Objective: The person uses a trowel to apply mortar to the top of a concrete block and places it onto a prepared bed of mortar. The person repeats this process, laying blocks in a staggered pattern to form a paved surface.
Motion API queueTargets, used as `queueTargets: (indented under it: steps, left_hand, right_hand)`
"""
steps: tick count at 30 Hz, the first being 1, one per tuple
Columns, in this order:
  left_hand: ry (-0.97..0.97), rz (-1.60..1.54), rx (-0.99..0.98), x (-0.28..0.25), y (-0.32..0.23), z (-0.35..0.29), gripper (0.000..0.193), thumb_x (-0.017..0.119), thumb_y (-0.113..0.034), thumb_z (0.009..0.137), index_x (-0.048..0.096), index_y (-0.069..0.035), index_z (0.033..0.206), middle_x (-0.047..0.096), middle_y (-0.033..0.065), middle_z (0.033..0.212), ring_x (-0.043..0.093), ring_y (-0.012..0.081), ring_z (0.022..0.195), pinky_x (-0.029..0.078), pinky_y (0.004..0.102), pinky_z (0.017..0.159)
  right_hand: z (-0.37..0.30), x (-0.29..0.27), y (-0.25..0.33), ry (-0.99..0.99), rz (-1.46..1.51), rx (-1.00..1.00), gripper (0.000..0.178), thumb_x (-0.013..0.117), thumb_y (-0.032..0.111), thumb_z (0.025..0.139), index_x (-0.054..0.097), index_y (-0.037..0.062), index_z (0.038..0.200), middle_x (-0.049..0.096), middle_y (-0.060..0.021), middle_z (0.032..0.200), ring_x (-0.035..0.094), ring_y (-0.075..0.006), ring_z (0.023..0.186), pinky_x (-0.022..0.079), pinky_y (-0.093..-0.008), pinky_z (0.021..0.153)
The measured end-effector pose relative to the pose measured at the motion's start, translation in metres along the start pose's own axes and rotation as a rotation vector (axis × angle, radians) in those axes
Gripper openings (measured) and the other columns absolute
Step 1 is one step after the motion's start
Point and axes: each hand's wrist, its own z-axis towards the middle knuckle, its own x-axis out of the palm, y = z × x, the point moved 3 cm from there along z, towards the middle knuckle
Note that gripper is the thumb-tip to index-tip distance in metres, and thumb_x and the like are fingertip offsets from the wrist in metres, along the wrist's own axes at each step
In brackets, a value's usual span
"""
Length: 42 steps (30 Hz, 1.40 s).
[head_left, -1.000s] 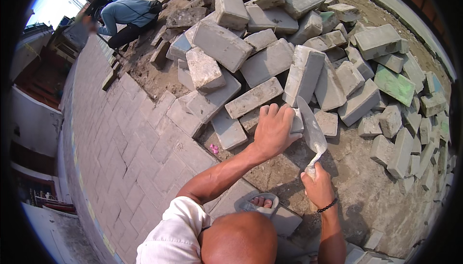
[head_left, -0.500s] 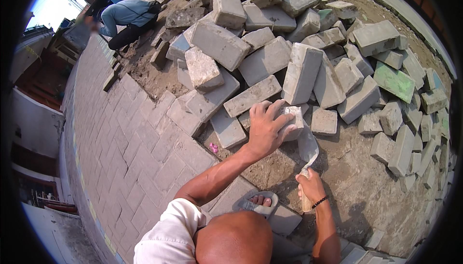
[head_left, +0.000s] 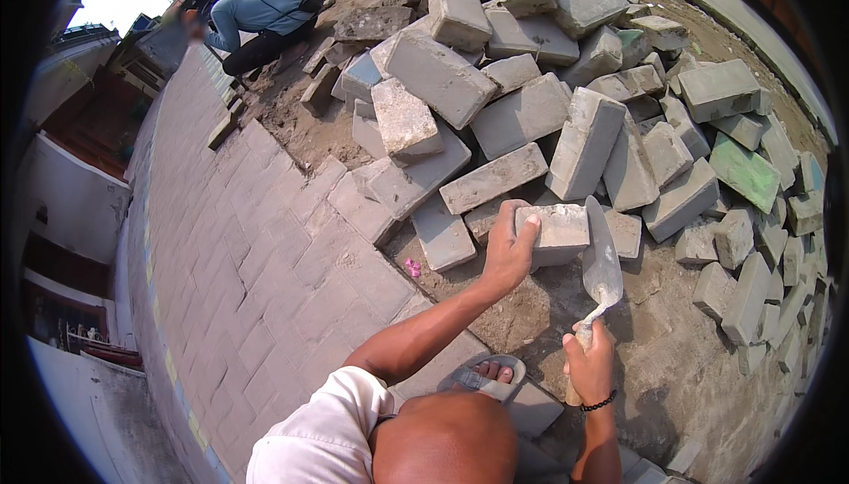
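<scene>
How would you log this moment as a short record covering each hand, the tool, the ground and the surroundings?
Left hand: the left hand grips a grey block, thumb on top
Right hand: the right hand holds a trowel by its handle
Trowel blade: beside the block's right end; contact unclear
Ahead: heap of blocks, including a green-faced block
Ground: paving at left, bare dirt at right
Background: another person, crouched, upper left

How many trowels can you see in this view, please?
1: the trowel is in the right hand, its blade beside the block held by the left hand. Others could be hidden behind the pile.
</scene>
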Motion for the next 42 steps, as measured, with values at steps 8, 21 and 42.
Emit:
queueTargets:
  steps: [8, 21, 42]
  left_hand:
    - [0.226, -0.035, -0.029, 0.002, -0.016, 0.006, 0.046, 0.071, -0.032, 0.088, 0.052, 0.0, 0.115, 0.061, 0.0116, 0.1, 0.057, 0.0188, 0.098, 0.046, 0.0344, 0.089]
    - [0.22, 0.037, 0.033, -0.023, -0.002, 0.026, 0.042, 0.045, -0.033, 0.105, 0.059, 0.0, 0.125, 0.065, 0.0123, 0.111, 0.058, 0.019, 0.103, 0.045, 0.0336, 0.093]
    - [0.198, -0.267, -0.599, -0.069, -0.003, -0.002, 0.059, 0.065, -0.046, 0.094, 0.053, -0.006, 0.136, 0.062, 0.0114, 0.121, 0.062, 0.024, 0.109, 0.053, 0.0446, 0.095]
  right_hand:
    - [-0.015, 0.0, -0.002, 0.046, 0.082, 0.167, 0.015, 0.057, 0.003, 0.089, 0.05, 0.0001, 0.102, 0.052, -0.0041, 0.071, 0.05, -0.0117, 0.045, 0.042, -0.0281, 0.043]
    - [-0.034, 0.009, -0.013, 0.079, -0.006, 0.164, 0.026, 0.064, 0.011, 0.087, 0.056, -0.0024, 0.107, 0.065, -0.0154, 0.076, 0.066, -0.0244, 0.06, 0.05, -0.0372, 0.054]
    - [-0.052, 0.024, 0.009, 0.201, -0.297, 0.137, 0.037, 0.065, 0.02, 0.085, 0.054, -0.0018, 0.112, 0.066, -0.0298, 0.09, 0.063, -0.0515, 0.09, 0.051, -0.0538, 0.076]
